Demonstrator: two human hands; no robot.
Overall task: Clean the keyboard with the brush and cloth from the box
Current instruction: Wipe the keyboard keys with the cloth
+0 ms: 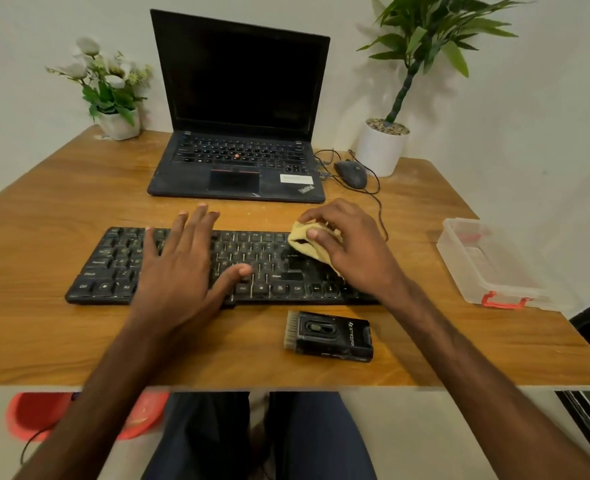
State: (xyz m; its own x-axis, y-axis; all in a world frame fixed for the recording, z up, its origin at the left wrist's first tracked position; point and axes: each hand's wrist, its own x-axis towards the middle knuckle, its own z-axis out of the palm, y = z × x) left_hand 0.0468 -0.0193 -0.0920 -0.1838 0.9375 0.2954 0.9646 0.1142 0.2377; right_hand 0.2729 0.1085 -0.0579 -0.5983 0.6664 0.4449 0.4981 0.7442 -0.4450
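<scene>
Black keyboard [217, 265], pale yellow cloth [307, 244], black brush [328, 336] with grey bristles, clear box [487, 265] with red clasp, wood-grain brown surface [78, 209].

A wooden table [78, 209] with a pale front edge stands against a plain off-white wall [529, 98], evenly lit. At its back corners sit a small pot of white flowers [108, 88] and a tall green plant [395, 109] in a white pot. Beneath, the floor [442, 438] is light beige.
</scene>
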